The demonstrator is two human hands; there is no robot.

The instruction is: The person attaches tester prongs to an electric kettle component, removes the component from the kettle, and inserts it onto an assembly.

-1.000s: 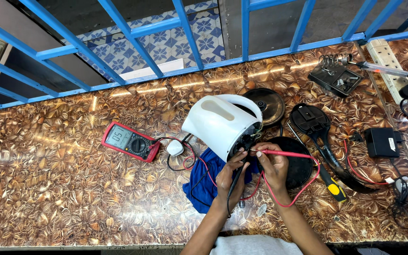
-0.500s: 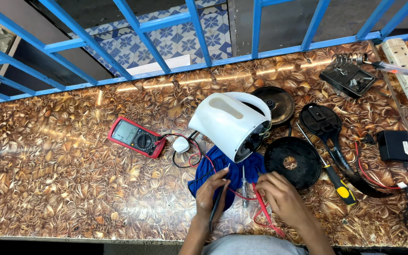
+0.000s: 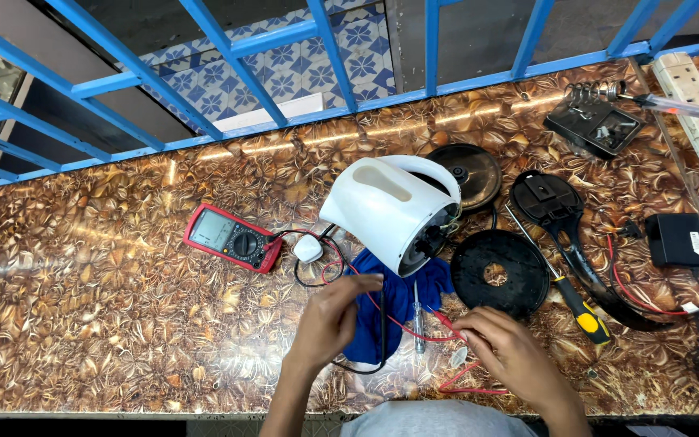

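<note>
A white electric kettle (image 3: 390, 209) lies on its side on the patterned worktop (image 3: 99, 324), its open underside facing me, above a blue cloth (image 3: 394, 303). My left hand (image 3: 329, 324) holds the black meter probe (image 3: 382, 320) upright near the cloth. My right hand (image 3: 507, 356) holds the red probe (image 3: 445, 322), its tip pointing up-left, clear of the kettle. Red and black leads run to a red multimeter (image 3: 232, 238) at the left. A small screwdriver (image 3: 417, 320) lies between my hands.
Black round kettle base plates (image 3: 499, 273) and a dark lid (image 3: 467, 174) lie right of the kettle. A yellow-handled screwdriver (image 3: 576, 299), black adapter (image 3: 677, 239), soldering iron stand (image 3: 596, 121) and power strip (image 3: 693, 85) sit further right. Blue railing (image 3: 325, 57) borders the far edge.
Both hands have pulled back from the kettle's open underside toward me, taking the probes with them. The camera view has shifted slightly.
</note>
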